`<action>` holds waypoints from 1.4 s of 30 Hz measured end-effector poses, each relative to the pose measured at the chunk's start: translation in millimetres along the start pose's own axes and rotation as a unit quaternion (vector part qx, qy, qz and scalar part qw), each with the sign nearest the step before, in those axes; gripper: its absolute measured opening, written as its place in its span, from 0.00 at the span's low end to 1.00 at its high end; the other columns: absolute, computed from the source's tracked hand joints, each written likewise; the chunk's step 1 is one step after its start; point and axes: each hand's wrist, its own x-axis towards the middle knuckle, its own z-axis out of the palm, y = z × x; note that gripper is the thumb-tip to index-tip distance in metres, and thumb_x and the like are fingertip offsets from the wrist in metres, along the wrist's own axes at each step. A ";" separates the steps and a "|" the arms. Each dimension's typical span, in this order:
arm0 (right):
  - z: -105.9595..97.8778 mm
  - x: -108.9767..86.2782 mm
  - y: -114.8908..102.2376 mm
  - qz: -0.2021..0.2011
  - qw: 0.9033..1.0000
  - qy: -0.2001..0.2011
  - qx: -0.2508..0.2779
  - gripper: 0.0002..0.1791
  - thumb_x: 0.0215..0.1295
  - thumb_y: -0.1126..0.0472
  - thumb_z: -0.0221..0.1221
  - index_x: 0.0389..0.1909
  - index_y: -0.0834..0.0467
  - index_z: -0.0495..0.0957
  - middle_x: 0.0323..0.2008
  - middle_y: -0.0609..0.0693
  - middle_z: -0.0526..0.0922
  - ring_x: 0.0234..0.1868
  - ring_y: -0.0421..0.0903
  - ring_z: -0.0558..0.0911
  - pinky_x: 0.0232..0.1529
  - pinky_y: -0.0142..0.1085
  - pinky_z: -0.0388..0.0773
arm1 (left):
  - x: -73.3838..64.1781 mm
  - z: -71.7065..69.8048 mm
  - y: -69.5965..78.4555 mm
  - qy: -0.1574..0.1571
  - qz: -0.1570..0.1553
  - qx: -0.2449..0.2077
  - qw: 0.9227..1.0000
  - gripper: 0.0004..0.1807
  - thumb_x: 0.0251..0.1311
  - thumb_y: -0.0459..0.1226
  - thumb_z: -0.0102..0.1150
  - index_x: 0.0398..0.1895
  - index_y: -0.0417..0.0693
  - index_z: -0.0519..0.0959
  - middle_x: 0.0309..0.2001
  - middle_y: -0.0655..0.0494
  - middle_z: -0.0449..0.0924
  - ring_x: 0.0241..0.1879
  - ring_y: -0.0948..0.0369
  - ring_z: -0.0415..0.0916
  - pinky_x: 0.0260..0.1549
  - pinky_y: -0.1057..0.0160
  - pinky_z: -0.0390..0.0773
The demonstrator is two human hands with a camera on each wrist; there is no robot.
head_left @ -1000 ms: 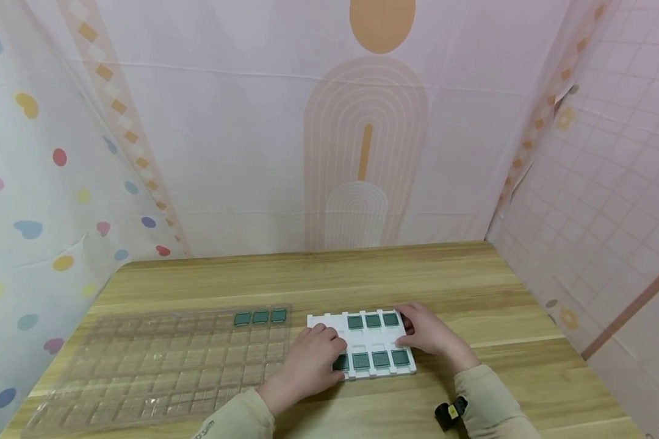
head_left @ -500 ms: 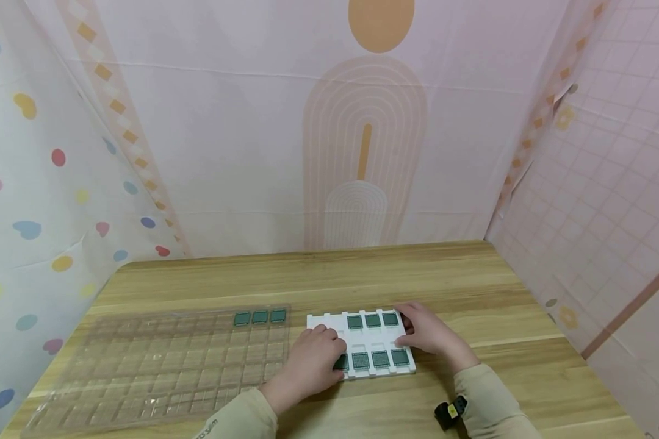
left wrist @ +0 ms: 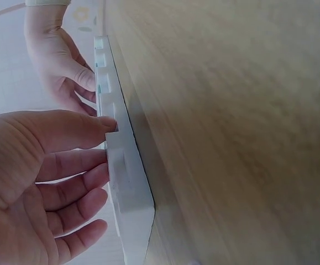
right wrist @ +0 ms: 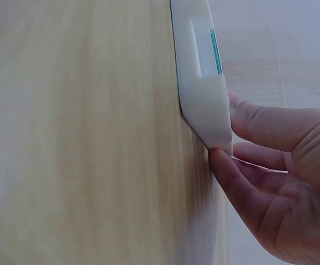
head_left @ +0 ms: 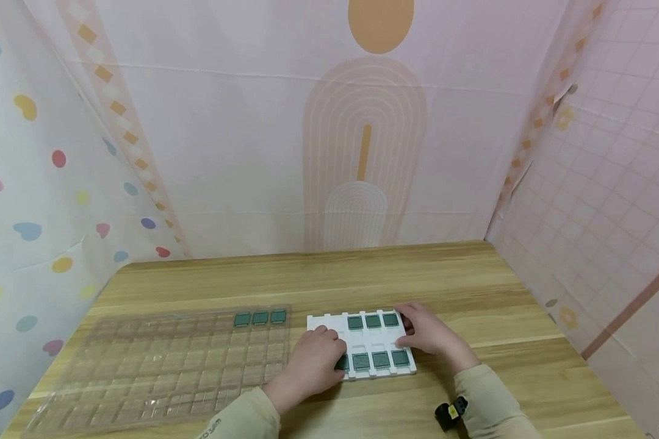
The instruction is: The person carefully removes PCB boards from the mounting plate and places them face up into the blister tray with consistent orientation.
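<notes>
A white foam-like tray (head_left: 368, 335) lies on the wooden table, with small green circuit boards (head_left: 381, 359) in slots along its far and near rows. My left hand (head_left: 314, 361) reaches over the tray's left part. Its thumb and index finger pinch across the leftmost board (head_left: 341, 363) of the near row, mostly hidden under the fingers. In the left wrist view the thumb (left wrist: 107, 122) sits in a notch of the tray's side wall, and the other fingers are bent loosely. My right hand (head_left: 431, 332) grips the tray's right end, thumb on top and a fingertip low at the edge.
Left of the white tray lies a large clear plastic tray (head_left: 198, 353) of many compartments; 3 green boards (head_left: 260, 317) sit in its far right corner. A black device (head_left: 450, 413) is beside the right sleeve. Patterned cloth (head_left: 241, 152) hangs behind the table.
Barely anything differs. The left forearm and sleeve have shifted slightly to the right; both hands stay at the same places on the white tray.
</notes>
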 end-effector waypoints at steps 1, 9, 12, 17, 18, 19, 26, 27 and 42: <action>0.0 -0.1 -0.1 0.000 1.000 0.000 -0.001 0.39 0.52 0.66 0.74 0.65 0.69 0.69 0.55 0.62 0.74 0.46 0.48 0.77 0.50 0.45 0.76 | 0.3 0.4 0.0 0.000 0.000 -0.001 1.000 0.12 0.42 0.42 0.75 0.23 0.52 0.79 0.25 0.61 0.72 0.29 0.61 0.66 0.28 0.62 0.68; 0.6 0.0 0.1 0.003 1.000 0.001 -0.002 0.39 0.52 0.66 0.74 0.65 0.69 0.69 0.55 0.61 0.74 0.45 0.48 0.76 0.50 0.45 0.76 | 2.3 2.5 -1.2 0.000 -0.002 -0.016 1.000 0.10 0.42 0.40 0.74 0.21 0.53 0.78 0.23 0.63 0.70 0.28 0.62 0.64 0.27 0.63 0.67; 0.6 0.1 0.0 0.003 1.000 0.002 0.000 0.39 0.52 0.66 0.74 0.65 0.69 0.69 0.55 0.61 0.74 0.45 0.48 0.77 0.50 0.45 0.76 | 2.7 2.3 -1.3 -0.003 -0.004 -0.020 1.000 0.10 0.41 0.40 0.74 0.20 0.53 0.79 0.22 0.64 0.69 0.27 0.62 0.63 0.27 0.63 0.67; 1.0 0.0 0.5 0.000 1.000 0.002 0.001 0.39 0.52 0.66 0.74 0.65 0.70 0.69 0.55 0.61 0.74 0.45 0.48 0.77 0.49 0.44 0.77 | 2.9 2.0 -1.2 -0.005 -0.005 -0.021 1.000 0.10 0.41 0.40 0.73 0.20 0.54 0.79 0.22 0.64 0.69 0.27 0.62 0.64 0.27 0.63 0.67; 1.0 0.0 0.6 -0.001 1.000 0.002 0.001 0.39 0.52 0.66 0.74 0.65 0.70 0.69 0.55 0.61 0.74 0.45 0.48 0.77 0.49 0.44 0.77 | 3.0 2.0 -1.2 -0.006 -0.005 -0.021 1.000 0.10 0.41 0.40 0.73 0.20 0.54 0.79 0.22 0.64 0.69 0.27 0.62 0.64 0.27 0.63 0.67; 1.0 -0.1 0.6 0.000 1.000 0.002 0.002 0.39 0.52 0.66 0.74 0.65 0.70 0.69 0.55 0.61 0.74 0.45 0.48 0.77 0.49 0.44 0.77 | 3.1 2.0 -1.3 -0.005 -0.005 -0.021 1.000 0.10 0.41 0.40 0.73 0.20 0.54 0.79 0.22 0.64 0.69 0.27 0.62 0.64 0.27 0.63 0.67; 0.7 -0.2 0.6 0.004 1.000 0.001 0.007 0.39 0.52 0.66 0.74 0.65 0.69 0.69 0.55 0.61 0.74 0.45 0.48 0.77 0.49 0.44 0.77 | 3.7 1.8 -1.9 -0.002 -0.001 -0.020 1.000 0.10 0.40 0.40 0.73 0.20 0.54 0.78 0.22 0.64 0.68 0.27 0.62 0.63 0.27 0.63 0.67; 0.6 -0.2 0.5 0.004 1.000 0.001 0.008 0.39 0.52 0.66 0.74 0.65 0.69 0.69 0.55 0.61 0.74 0.45 0.48 0.77 0.49 0.44 0.77 | 3.8 1.8 -2.1 -0.001 -0.001 -0.021 1.000 0.09 0.40 0.40 0.73 0.20 0.54 0.79 0.22 0.64 0.68 0.27 0.62 0.63 0.27 0.63 0.67; 0.8 0.1 0.2 0.002 1.000 0.003 0.010 0.39 0.52 0.67 0.73 0.65 0.70 0.69 0.55 0.61 0.74 0.45 0.48 0.77 0.48 0.43 0.77 | 4.1 0.0 -2.4 -0.007 -0.001 -0.027 1.000 0.09 0.40 0.39 0.73 0.21 0.53 0.80 0.21 0.65 0.69 0.26 0.63 0.62 0.27 0.64 0.66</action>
